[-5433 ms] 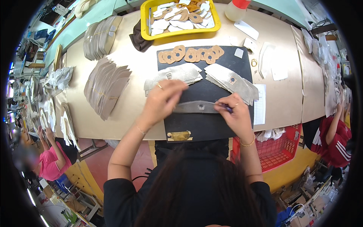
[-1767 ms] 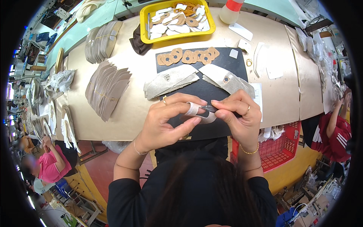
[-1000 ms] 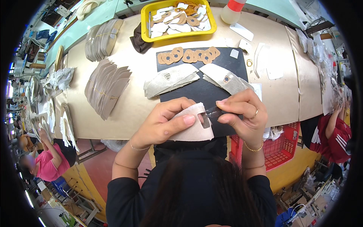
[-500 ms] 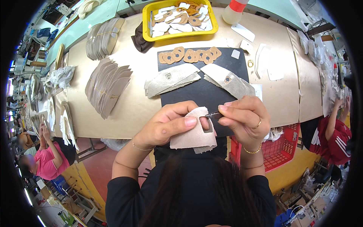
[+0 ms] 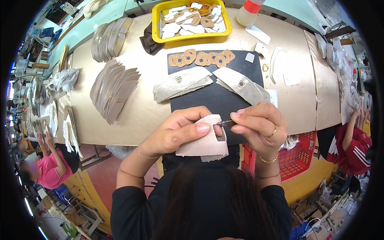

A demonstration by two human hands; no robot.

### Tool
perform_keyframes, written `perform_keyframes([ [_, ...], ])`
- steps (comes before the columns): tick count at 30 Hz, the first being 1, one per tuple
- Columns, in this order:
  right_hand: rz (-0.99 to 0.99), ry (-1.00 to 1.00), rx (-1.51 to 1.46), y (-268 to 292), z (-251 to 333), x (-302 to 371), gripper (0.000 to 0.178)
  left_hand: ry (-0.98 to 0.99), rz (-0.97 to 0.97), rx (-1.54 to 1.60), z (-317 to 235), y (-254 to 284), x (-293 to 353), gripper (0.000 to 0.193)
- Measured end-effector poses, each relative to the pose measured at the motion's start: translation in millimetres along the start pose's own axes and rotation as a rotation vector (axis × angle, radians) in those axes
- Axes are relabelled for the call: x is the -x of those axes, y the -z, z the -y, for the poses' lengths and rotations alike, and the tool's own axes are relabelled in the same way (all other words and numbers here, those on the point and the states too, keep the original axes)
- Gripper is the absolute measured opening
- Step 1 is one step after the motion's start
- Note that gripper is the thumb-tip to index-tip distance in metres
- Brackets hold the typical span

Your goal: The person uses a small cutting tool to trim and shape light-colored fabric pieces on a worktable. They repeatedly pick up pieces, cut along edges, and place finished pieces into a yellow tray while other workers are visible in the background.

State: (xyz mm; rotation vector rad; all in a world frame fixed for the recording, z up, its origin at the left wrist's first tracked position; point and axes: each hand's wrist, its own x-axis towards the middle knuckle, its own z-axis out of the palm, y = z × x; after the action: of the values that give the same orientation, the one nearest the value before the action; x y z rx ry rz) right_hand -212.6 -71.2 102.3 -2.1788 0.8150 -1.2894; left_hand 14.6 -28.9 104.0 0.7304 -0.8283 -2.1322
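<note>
A pale pinkish, shoe-part-like piece of material [image 5: 199, 146] with a cut-out window is pinched in my left hand [image 5: 176, 130], thumb lying on its face. My right hand [image 5: 262, 126] grips a thin dark tool [image 5: 227, 123] between thumb and fingers; its tip is at the upper edge of the window. Whether it is a blade or tweezers I cannot tell. Beyond my hands, a black mat [image 5: 192, 105] carries a left pile of greyish pieces [image 5: 182, 83], a right pile of similar pieces [image 5: 242, 89], and tan pieces with holes [image 5: 202, 59].
At the back stands a yellow tray [image 5: 192, 39] of white and tan pieces, beside a bottle [image 5: 245, 16]. Left lie a dark cloth [image 5: 151, 40] and stacked brown pieces [image 5: 114, 90]. A red basket [image 5: 298, 162] sits below the table's right edge. Co-workers [image 5: 56, 164] are at both sides.
The pale piece has tilted slightly in my left hand, its lower edge shifting a little left. My right hand has moved slightly right with the tool, which stays at the window.
</note>
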Motion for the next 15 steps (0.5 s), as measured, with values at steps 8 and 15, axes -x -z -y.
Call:
perform_keyframes([
  [8, 0.025, 0.021, -0.011, 2.3, 1.0, -4.1, 0.030, -0.005, 0.017, -0.089, -7.3, 0.2, 1.6, 0.027],
  [15, 0.026, 0.025, -0.012, 2.0, 1.4, -4.9, 0.028, 0.013, 0.008, -0.085, -8.1, 0.1, 2.0, 0.027],
])
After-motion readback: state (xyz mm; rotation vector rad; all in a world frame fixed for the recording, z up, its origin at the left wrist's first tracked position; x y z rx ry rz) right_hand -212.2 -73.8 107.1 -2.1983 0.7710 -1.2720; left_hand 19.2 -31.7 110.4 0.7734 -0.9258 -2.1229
